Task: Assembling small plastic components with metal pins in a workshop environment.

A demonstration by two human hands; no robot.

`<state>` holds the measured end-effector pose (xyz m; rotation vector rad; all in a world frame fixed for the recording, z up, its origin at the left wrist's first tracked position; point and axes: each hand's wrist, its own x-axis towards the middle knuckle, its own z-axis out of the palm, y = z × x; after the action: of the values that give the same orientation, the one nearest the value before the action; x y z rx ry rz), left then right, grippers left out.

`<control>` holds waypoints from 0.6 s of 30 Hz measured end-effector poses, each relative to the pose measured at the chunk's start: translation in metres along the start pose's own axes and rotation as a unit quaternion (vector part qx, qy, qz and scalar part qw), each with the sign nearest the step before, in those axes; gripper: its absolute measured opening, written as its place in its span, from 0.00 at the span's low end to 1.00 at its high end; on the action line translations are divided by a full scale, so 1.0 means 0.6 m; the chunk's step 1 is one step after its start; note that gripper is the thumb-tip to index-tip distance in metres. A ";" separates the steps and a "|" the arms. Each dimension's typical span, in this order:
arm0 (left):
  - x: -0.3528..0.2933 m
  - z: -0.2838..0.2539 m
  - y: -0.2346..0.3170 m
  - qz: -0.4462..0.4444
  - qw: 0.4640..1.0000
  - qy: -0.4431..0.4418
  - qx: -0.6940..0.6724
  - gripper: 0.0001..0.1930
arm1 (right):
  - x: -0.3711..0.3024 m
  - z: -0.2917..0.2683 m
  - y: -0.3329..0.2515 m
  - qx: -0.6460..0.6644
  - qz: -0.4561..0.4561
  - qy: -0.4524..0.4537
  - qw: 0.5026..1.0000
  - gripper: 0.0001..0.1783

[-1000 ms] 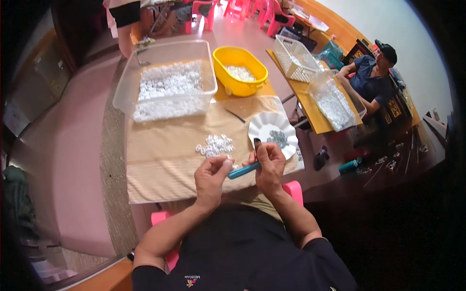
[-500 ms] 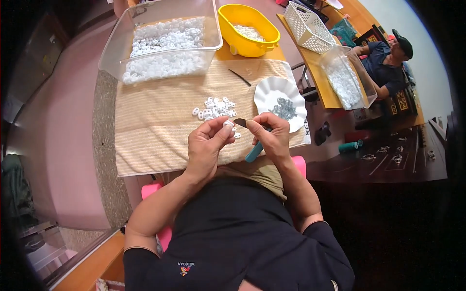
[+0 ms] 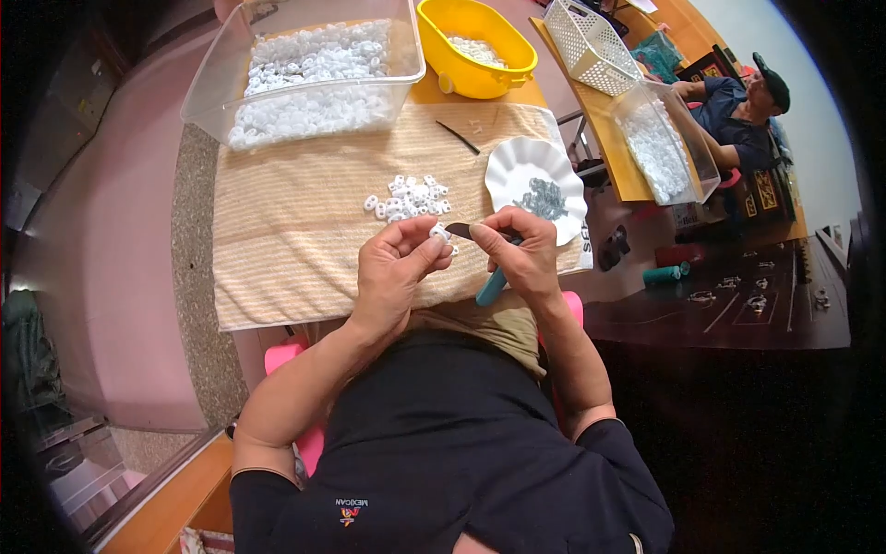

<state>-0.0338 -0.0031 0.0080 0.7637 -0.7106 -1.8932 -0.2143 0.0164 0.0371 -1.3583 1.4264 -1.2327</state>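
Observation:
My left hand point(image 3: 399, 266) pinches a small white plastic piece point(image 3: 439, 233) between thumb and fingertips. My right hand point(image 3: 522, 255) is closed round a knife with a teal handle point(image 3: 491, 287) and a dark blade point(image 3: 458, 230). The blade's tip points left and lies close to the white piece; I cannot tell whether they touch. Just beyond my hands a loose pile of similar white pieces with holes point(image 3: 412, 198) rests on the striped towel point(image 3: 277, 240). To the right stands a white scalloped plate point(image 3: 508, 166) bearing small grey translucent bits point(image 3: 543, 199).
A clear bin point(image 3: 323, 95) full of white pieces and a yellow tub point(image 3: 498, 81) stand at the back. A thin dark strip point(image 3: 458, 138) lies on the towel. At another table on the right, a person point(image 3: 734, 106) sits by a clear bin point(image 3: 699, 171) and a white basket point(image 3: 591, 46).
The white piece has turned in my left fingers, showing more of its face. My right hand and the knife have shifted slightly to the right. The view has moved a little.

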 end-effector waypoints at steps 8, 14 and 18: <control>0.001 -0.001 -0.001 -0.018 1.000 0.003 -0.002 0.15 | 0.002 -0.003 0.001 -0.036 0.008 -0.006 0.999 0.07; -0.002 0.003 -0.001 -0.014 1.000 0.008 0.002 0.14 | 0.006 -0.009 0.007 -0.040 0.014 -0.025 0.999 0.08; 0.001 0.000 -0.002 -0.024 1.000 -0.008 -0.012 0.15 | 0.008 -0.011 0.005 -0.015 0.050 -0.017 0.998 0.10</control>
<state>-0.0343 -0.0031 0.0070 0.7574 -0.6846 -1.9494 -0.2218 0.0122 0.0361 -1.3047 1.4756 -1.1221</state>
